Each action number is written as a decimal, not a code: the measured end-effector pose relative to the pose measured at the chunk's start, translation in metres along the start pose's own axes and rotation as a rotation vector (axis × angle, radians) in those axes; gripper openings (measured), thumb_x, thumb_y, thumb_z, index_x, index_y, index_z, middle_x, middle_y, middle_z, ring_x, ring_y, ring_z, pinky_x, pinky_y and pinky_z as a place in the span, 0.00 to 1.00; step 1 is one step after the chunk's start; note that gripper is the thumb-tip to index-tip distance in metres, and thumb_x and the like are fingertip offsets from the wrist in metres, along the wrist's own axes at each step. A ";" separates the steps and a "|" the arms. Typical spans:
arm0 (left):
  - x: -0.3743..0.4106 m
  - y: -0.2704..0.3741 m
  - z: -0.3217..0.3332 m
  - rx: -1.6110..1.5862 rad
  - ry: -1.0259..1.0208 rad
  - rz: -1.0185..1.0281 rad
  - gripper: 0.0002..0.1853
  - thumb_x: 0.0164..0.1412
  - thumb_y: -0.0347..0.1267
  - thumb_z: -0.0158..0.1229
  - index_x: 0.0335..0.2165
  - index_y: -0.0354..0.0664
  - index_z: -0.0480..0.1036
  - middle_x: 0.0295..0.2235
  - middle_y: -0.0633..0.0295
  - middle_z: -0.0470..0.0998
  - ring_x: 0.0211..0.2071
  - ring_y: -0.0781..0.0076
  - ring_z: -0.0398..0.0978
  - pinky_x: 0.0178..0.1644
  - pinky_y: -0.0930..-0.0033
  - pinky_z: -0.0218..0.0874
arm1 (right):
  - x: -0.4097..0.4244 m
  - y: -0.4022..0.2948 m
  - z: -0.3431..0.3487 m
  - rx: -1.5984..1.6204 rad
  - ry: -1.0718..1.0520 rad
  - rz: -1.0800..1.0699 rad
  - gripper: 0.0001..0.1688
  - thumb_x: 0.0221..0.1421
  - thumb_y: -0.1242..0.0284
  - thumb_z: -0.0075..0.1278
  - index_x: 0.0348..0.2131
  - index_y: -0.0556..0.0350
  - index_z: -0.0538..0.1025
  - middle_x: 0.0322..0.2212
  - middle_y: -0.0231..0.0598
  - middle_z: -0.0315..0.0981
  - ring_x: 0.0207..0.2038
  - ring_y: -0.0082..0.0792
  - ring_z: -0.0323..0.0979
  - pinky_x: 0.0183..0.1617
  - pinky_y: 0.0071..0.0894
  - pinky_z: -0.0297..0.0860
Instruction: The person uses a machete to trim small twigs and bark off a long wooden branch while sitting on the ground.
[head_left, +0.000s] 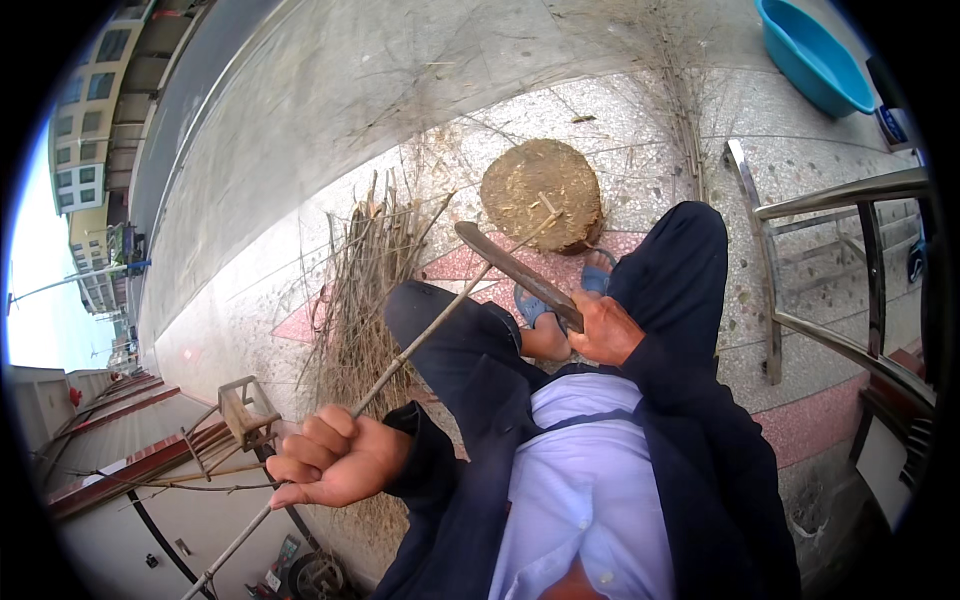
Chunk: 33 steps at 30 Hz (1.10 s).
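My left hand (341, 457) is closed around a long thin wooden stick (424, 337). The stick slants up from the lower left, and its far end lies over the top of a round chopping block (536, 180) strewn with wood chips. In my right hand (607, 330) is a machete-like chopping knife (517, 274) with a dark, worn blade. Its blade crosses over the stick just short of the block; whether they touch I cannot tell. A short cut piece of wood (547, 202) sits on the block by the stick's end.
A heap of cut branches (367, 277) lies left of my knees, and more thin brushwood (679, 97) lies beyond the block to the right. A metal-framed rack or chair (772, 262) stands at right, a blue plastic basin (817, 56) behind it. A wooden stool (247, 420) is at left.
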<state>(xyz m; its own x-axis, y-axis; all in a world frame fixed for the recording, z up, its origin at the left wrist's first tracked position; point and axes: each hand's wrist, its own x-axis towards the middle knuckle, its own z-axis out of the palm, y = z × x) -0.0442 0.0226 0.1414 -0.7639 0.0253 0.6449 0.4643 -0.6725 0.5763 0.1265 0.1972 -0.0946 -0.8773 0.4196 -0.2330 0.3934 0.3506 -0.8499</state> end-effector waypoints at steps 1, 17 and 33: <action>-0.004 -0.001 0.000 0.000 -0.003 0.009 0.28 0.72 0.55 0.33 0.20 0.50 0.48 0.12 0.71 0.44 0.13 0.81 0.38 0.17 0.73 0.31 | -0.004 -0.014 -0.009 -0.115 -0.012 -0.044 0.19 0.45 0.69 0.56 0.36 0.62 0.71 0.25 0.64 0.72 0.32 0.63 0.73 0.36 0.56 0.67; -0.004 -0.011 -0.001 -0.106 -0.153 0.031 0.28 0.73 0.52 0.34 0.20 0.50 0.48 0.11 0.72 0.46 0.11 0.83 0.37 0.14 0.74 0.29 | -0.028 -0.027 -0.015 -0.055 -0.138 -0.065 0.34 0.40 0.63 0.61 0.49 0.51 0.73 0.34 0.70 0.62 0.37 0.64 0.65 0.40 0.60 0.61; -0.005 -0.011 0.016 0.047 0.013 0.025 0.27 0.73 0.53 0.34 0.20 0.51 0.48 0.12 0.72 0.44 0.13 0.82 0.37 0.16 0.73 0.31 | 0.027 0.045 -0.022 0.141 -0.107 0.276 0.18 0.44 0.71 0.53 0.32 0.71 0.73 0.17 0.53 0.75 0.23 0.44 0.80 0.28 0.39 0.74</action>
<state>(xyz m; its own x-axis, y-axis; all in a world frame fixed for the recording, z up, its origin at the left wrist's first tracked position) -0.0382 0.0415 0.1396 -0.7573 -0.0006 0.6530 0.5036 -0.6371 0.5835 0.1266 0.2423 -0.1290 -0.7696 0.3897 -0.5058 0.5853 0.1138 -0.8028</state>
